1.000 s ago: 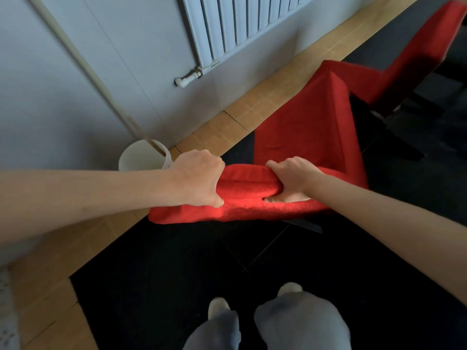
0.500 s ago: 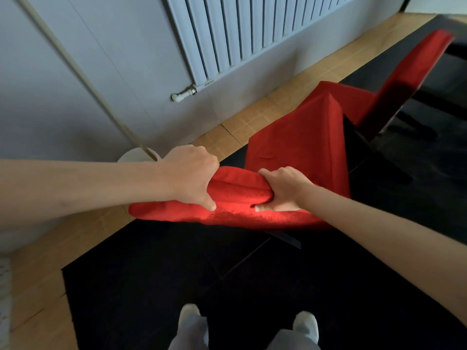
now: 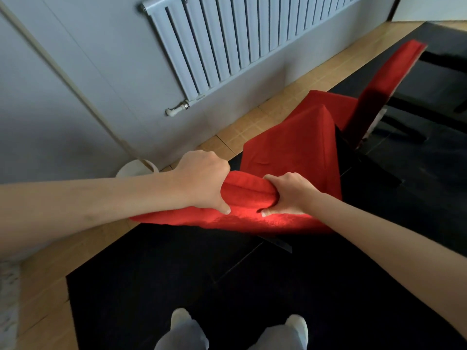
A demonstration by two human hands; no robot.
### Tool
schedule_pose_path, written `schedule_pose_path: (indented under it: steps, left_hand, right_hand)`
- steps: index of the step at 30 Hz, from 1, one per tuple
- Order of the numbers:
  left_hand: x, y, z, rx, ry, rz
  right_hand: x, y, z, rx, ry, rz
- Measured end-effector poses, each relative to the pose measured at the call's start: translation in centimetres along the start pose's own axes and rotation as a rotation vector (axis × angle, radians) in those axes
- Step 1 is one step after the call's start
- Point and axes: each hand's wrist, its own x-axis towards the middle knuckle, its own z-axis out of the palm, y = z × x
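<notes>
1. I'm watching both hands working on the red chair (image 3: 290, 157). It's standing on the black mat (image 3: 177, 274), close to the mat's far edge, beside the tan tile strip (image 3: 252, 127) that is running along the wall.
2. The left hand (image 3: 202, 183) is gripping the padded top of the backrest (image 3: 250, 195), with the fingers curling over the far side and the thumb pressing down the near face.
3. The right hand (image 3: 288, 194) is gripping the same top edge, with the fingers wrapping over it and the thumb tip showing on the near face.
4. The hands are sitting close together but aren't touching. A roll of red padding is bulging between them.
5. A second red chair (image 3: 394, 72) is standing behind the first, toward the mat's far right corner. I can't tell whether the two are touching.
6. A white bucket (image 3: 134, 169) is sitting on the tile behind the left forearm, with a pale pole (image 3: 75, 82) leaning out of it.
7. A radiator (image 3: 240, 39) is hanging on the wall above.
8. Two light shoes (image 3: 180, 315) are showing at the mat's near edge.
</notes>
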Motion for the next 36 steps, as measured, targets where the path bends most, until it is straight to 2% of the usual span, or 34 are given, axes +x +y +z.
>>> schedule_pose_path:
  steps: [3,5,8,11,16,21,23,26,29,32,36]
  left_hand:
    - [-0.8,0.9,0.4,-0.210,0.176,-0.052]
    - [-2.0,0.7,1.6,-0.532,0.270,-0.081]
    - [-3.2,0.3,4.6,-1.010,0.226,-0.026]
    - [-3.2,0.9,7.0,-1.181,0.295,-0.098]
    - [-2.3,2.6,7.1,-1.192,0.404,-0.079]
    - [-1.7,4.5,5.6,-1.131,0.442,-0.044]
    - [-1.6,4.6,5.1,-1.140,0.394,0.017]
    - [-1.5,3.4,5.6,-1.153,0.217,0.145]
    - [-1.6,1.5,7.2,-0.989,0.081,0.133]
    - [-1.5,1.2,8.3,-0.855,0.119,0.064]
    - [-0.8,1.8,8.3,-0.825,0.135,0.074]
  right_hand:
    - [-1.3,1.0,-0.3,0.040,-0.001,0.040]
    - [-2.2,1.7,-0.5,0.051,-0.002,0.060]
    - [-3.3,2.5,-0.9,0.088,-0.019,0.116]
    - [-4.1,2.9,-1.1,0.126,-0.019,0.162]
    - [-5.6,3.3,-1.9,0.194,-0.013,0.237]
    - [-7.5,3.2,-3.2,0.240,-0.030,0.335]
    - [-8.3,3.0,-4.0,0.264,-0.043,0.361]
    - [-9.4,2.4,-5.3,0.317,-0.075,0.379]
    - [-10.5,1.6,-6.7,0.346,-0.093,0.367]
    - [-10.9,0.1,-8.2,0.381,-0.077,0.316]
    - [-10.1,-2.1,-9.3,0.378,-0.058,0.252]
